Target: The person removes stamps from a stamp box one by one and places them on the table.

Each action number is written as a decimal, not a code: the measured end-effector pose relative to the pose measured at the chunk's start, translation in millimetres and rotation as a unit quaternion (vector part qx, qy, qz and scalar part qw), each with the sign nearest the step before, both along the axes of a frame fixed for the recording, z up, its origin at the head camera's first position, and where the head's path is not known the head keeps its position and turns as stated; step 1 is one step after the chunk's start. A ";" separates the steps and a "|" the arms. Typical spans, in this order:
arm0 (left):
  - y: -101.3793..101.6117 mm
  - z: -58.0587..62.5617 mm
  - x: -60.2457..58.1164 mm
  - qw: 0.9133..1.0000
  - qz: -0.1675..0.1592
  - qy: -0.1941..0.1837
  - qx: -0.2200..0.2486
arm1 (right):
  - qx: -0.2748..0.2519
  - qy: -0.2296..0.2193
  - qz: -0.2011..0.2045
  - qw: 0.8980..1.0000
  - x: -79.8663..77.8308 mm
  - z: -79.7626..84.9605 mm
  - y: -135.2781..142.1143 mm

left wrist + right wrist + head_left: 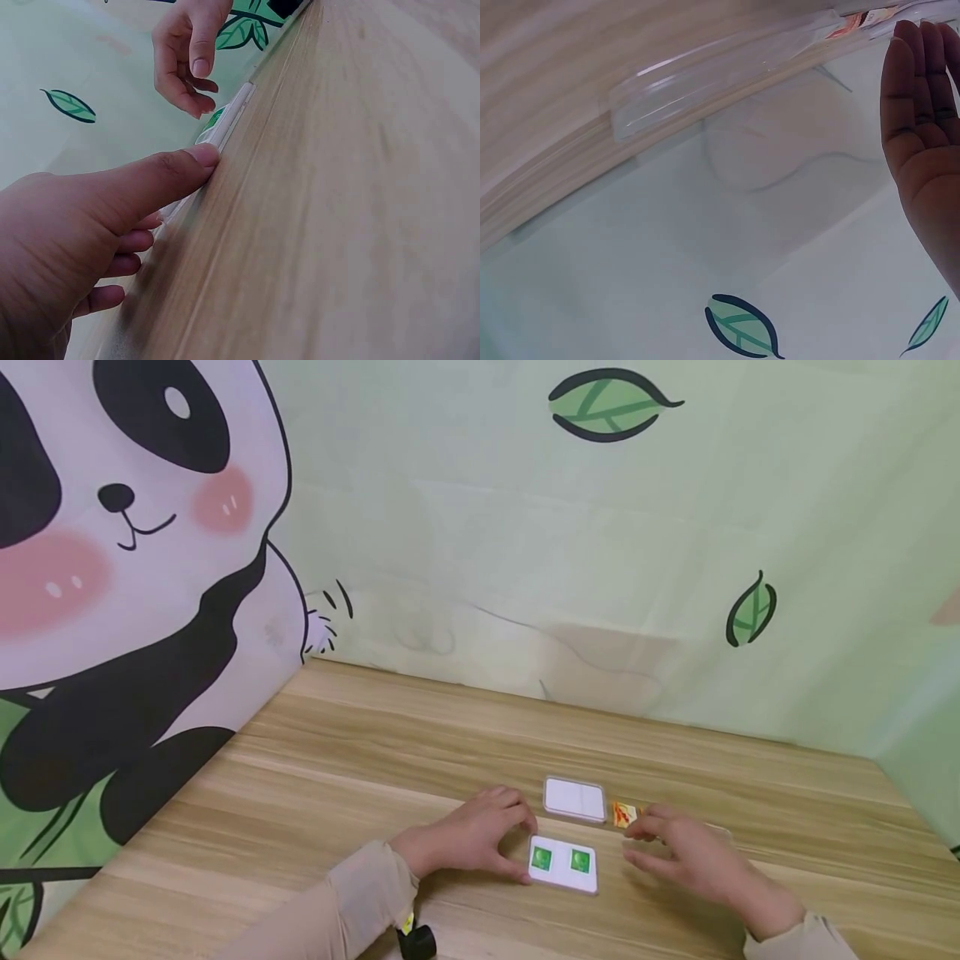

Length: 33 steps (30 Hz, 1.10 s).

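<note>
A white card with two green pictures (562, 865) lies on the table, and my left hand (472, 831) holds it at its left end. The left wrist view shows the thumb of that left hand (97, 202) against the edge of the white card (232, 116), its other fingers on the far side. My right hand (693, 852) hovers to the right of the card, fingers loosely bent, holding nothing. Just beyond its fingertips is a small orange-and-red picture piece (625, 814). A clear plastic case (705, 86), partly hidden by the right hand in the head view, lies near it.
Behind the card lies a clear-edged case with a white face (573, 799). A small black object (417, 942) is below the left wrist. The wooden table (360, 735) meets a printed panda-and-leaf backdrop (450, 527) at the back and left.
</note>
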<state>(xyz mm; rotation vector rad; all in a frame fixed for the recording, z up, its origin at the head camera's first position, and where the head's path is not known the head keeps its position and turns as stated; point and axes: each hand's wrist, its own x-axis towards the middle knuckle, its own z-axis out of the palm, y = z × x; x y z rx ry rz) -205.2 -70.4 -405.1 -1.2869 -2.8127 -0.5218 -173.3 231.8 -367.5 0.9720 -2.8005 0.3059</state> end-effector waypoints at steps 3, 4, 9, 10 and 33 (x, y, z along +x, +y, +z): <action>0.1 -0.2 -0.2 1.000 -0.002 0.002 0.003 | 0.000 -0.004 0.001 1.000 0.1 -0.4 -1.4; 0.0 -0.5 -0.1 1.000 -0.002 0.001 0.004 | -0.001 -0.005 0.002 1.000 0.2 -0.8 -2.1; -0.1 -1.0 -0.5 1.000 0.000 0.001 0.004 | -0.004 0.005 0.015 1.000 0.5 -3.3 -5.9; 0.0 -1.0 -0.5 1.000 0.001 0.002 0.004 | -0.006 0.009 0.020 1.000 0.4 -3.7 -6.6; 2.2 -0.5 -1.9 1.000 0.003 0.003 -0.005 | -0.006 0.017 0.059 0.998 1.6 -5.2 -18.6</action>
